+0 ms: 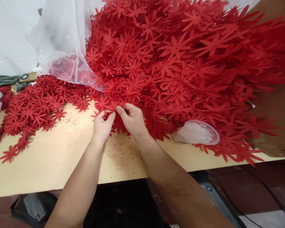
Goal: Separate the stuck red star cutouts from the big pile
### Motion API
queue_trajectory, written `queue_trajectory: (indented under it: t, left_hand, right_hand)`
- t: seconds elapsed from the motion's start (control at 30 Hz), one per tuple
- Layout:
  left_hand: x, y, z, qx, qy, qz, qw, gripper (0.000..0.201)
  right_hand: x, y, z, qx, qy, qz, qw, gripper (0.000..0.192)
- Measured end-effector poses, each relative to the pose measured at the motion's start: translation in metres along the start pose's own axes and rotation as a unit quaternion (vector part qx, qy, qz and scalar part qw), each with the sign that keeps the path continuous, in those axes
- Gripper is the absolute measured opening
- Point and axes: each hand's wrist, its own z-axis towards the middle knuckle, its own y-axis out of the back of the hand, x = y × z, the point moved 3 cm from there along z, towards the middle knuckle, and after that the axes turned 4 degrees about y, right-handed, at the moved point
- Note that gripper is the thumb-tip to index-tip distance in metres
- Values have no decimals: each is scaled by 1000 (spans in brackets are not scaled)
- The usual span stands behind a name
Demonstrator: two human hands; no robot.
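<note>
Head view, looking down over a pale wooden table (61,158): both hands meet at the near edge of a huge heap of red flower cut-outs (180,63). The left hand (102,126) and the right hand (133,118) are each pinched, thumb against fingers, on one red cut-out (111,109) at the foot of the heap, apparently teasing its petals apart from its neighbours.

These pieces look thin, flat and very light, like felt or foam sheet, soft enough to bend and with narrow petals that snag on each other. I would judge the petals tear or crease if pulled hard, so the centre, or a petal close to its root, is the better place to pinch.

A clear plastic bag (61,41) lies open at the back left with more cut-outs spilling from it. A smaller spread of cut-outs (30,110) lies to the left, and a clear plastic lid or dish (197,133) sits just right of the hands. Red crumbs dust the table (121,155).
</note>
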Motion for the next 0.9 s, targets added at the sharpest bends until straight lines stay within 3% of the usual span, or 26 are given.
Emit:
queue_trajectory:
  t: [0.33,0.63,0.8,0.9]
  left_hand:
    - [2,1,0,-18,32,-9,999,13]
    - [1,0,-4,-47,-3,-40,998,8]
    - [-8,17,3,-151,-13,-95,984,13]
    - [-11,23,7,-167,-9,-94,982,12]
  right_hand:
    - [0,0,2,-26,-24,42,999,47]
    - [5,1,3,-32,-36,64,997,59]
    - [-1,13,8,-86,-30,118,989,58]
    - [-4,10,9,-52,-45,138,988,53]
